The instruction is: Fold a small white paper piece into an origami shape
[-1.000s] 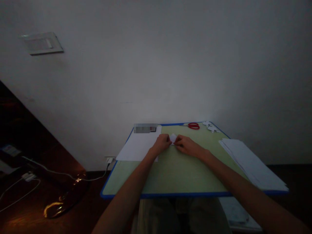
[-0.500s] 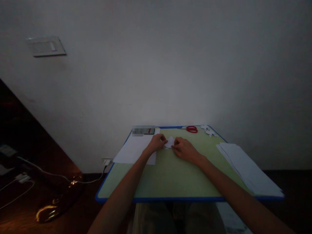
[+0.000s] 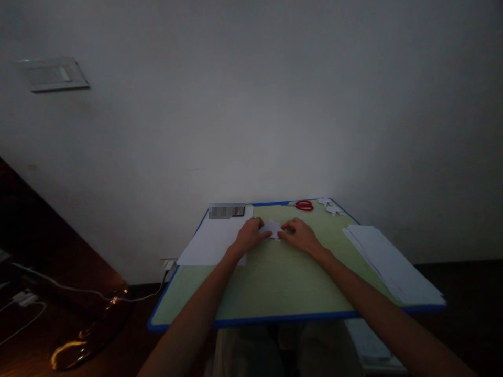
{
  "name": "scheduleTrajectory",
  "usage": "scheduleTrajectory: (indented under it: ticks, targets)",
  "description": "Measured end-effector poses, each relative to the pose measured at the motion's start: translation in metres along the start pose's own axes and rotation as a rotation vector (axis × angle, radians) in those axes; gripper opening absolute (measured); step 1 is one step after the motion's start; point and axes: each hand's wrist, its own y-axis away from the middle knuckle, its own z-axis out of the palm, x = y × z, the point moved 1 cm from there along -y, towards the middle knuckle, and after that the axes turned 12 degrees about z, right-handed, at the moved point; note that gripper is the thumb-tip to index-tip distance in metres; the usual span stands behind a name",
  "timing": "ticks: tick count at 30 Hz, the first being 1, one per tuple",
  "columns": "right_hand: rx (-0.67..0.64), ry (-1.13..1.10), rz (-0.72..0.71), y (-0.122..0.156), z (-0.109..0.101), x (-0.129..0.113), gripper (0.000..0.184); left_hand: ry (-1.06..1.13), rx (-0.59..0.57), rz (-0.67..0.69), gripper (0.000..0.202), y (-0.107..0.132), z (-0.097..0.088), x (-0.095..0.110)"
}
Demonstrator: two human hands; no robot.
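Note:
Between my hands, near the far side of the table, is a small folded piece of white paper with a pointed top. My left hand grips its left side, the thumb lying along the lower edge. On the other side my right hand pinches the right corner between thumb and curled fingers. The paper's lower edge is close to the green tabletop; whether it rests there I cannot tell. Its finer folds are too small to make out.
The green table has a blue rim. White sheets lie at left beneath a phone, partly blurred out. Red-handled scissors and folded paper shapes lie at the back. A paper stack lies at right.
My left thumb has shifted onto the paper's lower edge, and my right fingers have opened slightly around its right corner. The view has turned a little.

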Motion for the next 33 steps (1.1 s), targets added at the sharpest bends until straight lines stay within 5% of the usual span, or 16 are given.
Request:
scheduleTrajectory:
  ticks: [5, 10, 16, 25, 33]
  targets:
    - [-0.072, -0.310, -0.032, -0.007, 0.004, 0.005, 0.020, 0.263, 0.056, -0.053, 0.035, 0.000, -0.001, 0.002]
    - [-0.132, -0.749, 0.051, -0.011, -0.001, -0.002, 0.034, 0.666, 0.156, -0.163, 0.051, -0.001, -0.005, 0.010]
    - [-0.091, -0.941, 0.102, -0.006, -0.008, -0.013, 0.043, 1.062, 0.032, -0.112, 0.046, -0.001, -0.014, 0.029]
    - [-0.196, -0.969, 0.091, 0.002, -0.007, -0.024, 0.047, 1.057, 0.241, -0.139, 0.046, -0.001, -0.014, 0.030]
    - [-0.200, -0.965, 0.106, 0.003, -0.008, -0.027, 0.043, 1.043, 0.263, -0.144, 0.045, -0.002, -0.011, 0.030]
